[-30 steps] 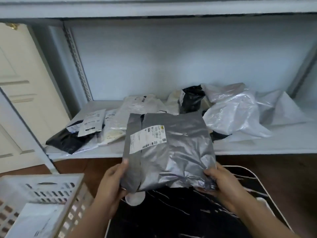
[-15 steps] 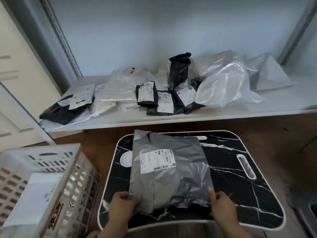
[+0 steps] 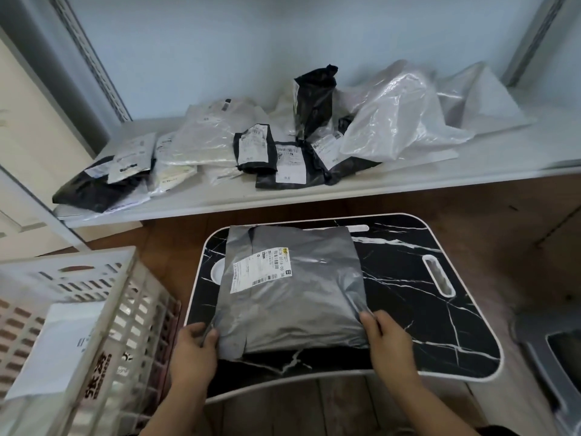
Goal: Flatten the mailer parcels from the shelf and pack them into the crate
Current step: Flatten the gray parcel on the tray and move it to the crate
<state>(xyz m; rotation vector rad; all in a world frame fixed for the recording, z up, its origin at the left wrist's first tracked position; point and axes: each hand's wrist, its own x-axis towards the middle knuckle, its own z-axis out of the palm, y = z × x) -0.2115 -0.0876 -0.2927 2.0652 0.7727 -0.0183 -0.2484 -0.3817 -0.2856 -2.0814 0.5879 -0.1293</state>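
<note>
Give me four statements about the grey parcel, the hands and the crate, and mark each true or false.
1. The grey mailer lies on the black marble-patterned tray. True.
2. Only the left hand touches it. False: the right hand also grips its near corner.
3. The white crate stands to the person's left. True.
4. The shelf holds no more parcels. False: black, white and clear ones remain.

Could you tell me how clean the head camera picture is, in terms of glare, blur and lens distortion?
Head view: wide-angle bending curves the shelf edge and uprights; soft glare on the clear plastic bags and grey mailer; parcel labels too blurred to read; corners dim and smeared.
</note>
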